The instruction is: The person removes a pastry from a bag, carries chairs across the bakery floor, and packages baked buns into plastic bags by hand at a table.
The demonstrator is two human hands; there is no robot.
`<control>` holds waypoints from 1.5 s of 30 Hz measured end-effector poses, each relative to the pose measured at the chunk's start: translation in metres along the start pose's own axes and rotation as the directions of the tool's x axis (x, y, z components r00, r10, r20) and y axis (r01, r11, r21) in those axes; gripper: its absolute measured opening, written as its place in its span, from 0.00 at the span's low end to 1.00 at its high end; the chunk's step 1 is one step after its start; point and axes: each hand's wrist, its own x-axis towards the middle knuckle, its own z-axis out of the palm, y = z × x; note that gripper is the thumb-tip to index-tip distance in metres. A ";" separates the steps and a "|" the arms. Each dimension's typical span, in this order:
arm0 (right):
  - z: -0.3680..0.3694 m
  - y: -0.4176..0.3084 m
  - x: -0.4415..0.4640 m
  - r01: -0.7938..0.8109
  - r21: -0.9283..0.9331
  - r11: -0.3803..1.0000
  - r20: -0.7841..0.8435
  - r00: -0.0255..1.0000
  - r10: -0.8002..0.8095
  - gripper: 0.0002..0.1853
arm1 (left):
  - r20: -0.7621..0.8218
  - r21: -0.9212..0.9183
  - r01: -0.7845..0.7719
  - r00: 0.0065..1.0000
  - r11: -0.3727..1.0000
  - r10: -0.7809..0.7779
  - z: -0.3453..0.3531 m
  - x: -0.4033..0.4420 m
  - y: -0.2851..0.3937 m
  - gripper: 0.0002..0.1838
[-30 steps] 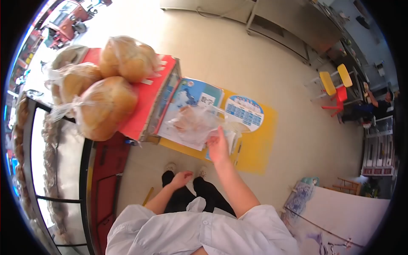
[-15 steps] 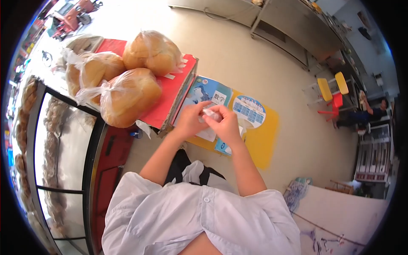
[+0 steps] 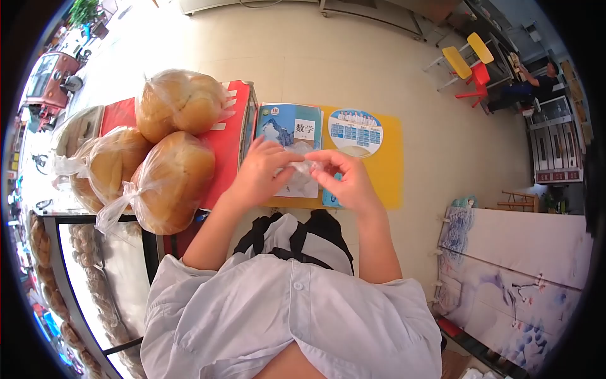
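Note:
A clear plastic bag (image 3: 302, 165) is bunched between my two hands, above a blue book (image 3: 278, 120) on the yellow table (image 3: 390, 161). My right hand (image 3: 348, 180) pinches the bag from the right side. My left hand (image 3: 262, 170), its fingers slightly blurred, is at the bag's left side; whether it grips the plastic is unclear. Several bagged loaves, one of them a round bread (image 3: 178, 183), rest on the red-topped box (image 3: 230, 142) to the left. A round printed fan (image 3: 355, 131) lies on the table right of the book.
A glass display case (image 3: 101, 252) with bread is at the lower left. Yellow stools (image 3: 456, 62) and a red stool (image 3: 481, 79) are at the upper right, near a seated person (image 3: 527, 85). A white painted panel (image 3: 511, 246) stands at the right.
My left hand came up from beside my body to the bag, and both hands now work close together. The bag, spread out earlier, is bunched. The view has turned and shifted.

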 end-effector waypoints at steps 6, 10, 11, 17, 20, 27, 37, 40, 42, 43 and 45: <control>-0.032 0.008 -0.009 0.076 -0.158 0.985 -0.333 0.934 -0.125 0.10 | -0.121 -0.090 0.181 0.974 0.979 -0.192 -0.049 -0.039 0.003 0.05; -0.042 0.022 -0.025 0.078 -0.105 0.991 -0.359 0.927 -0.111 0.10 | -0.121 -0.279 0.271 0.942 0.921 -0.314 -0.041 -0.059 0.015 0.08; -0.044 0.026 -0.027 0.068 -0.123 0.990 -0.364 0.925 -0.109 0.10 | -0.118 -0.367 0.288 0.929 0.885 -0.352 -0.034 -0.062 0.015 0.08; -0.035 -0.012 -0.019 0.344 -0.626 0.699 -0.142 0.832 -0.536 0.10 | -0.201 -0.453 0.214 0.921 0.865 -0.333 -0.008 -0.069 0.021 0.07; -0.017 -0.023 -0.011 0.423 -0.548 0.722 0.074 0.884 -0.462 0.07 | -0.265 -0.436 0.192 0.906 0.879 -0.329 -0.007 -0.068 0.023 0.07; 0.046 0.101 0.066 0.271 -0.742 0.614 0.410 0.907 0.095 0.10 | -0.289 -0.462 0.213 0.882 0.861 -0.373 0.001 -0.075 0.025 0.05; 0.060 0.129 0.076 0.339 -0.913 0.227 0.390 0.889 0.240 0.14 | -0.333 -0.454 0.223 0.856 0.863 -0.396 0.014 -0.082 0.021 0.06; 0.052 0.107 0.078 0.244 -0.884 0.400 0.403 0.831 0.383 0.14 | -0.280 -0.585 0.250 0.830 0.771 -0.482 0.014 -0.084 0.020 0.06; 0.045 0.091 0.067 0.275 -0.875 0.399 0.392 0.885 0.250 0.13 | -0.282 -0.679 0.203 0.815 0.705 -0.506 0.016 -0.085 0.015 0.07; 0.041 0.088 0.064 0.317 -0.867 0.386 0.382 0.918 0.105 0.12 | -0.277 -0.682 0.201 0.819 0.703 -0.503 0.016 -0.084 0.012 0.07; 0.038 0.097 0.065 0.287 -0.893 0.345 0.336 0.937 0.091 0.13 | -0.260 -0.762 0.141 0.827 0.632 -0.498 0.015 -0.082 0.009 0.07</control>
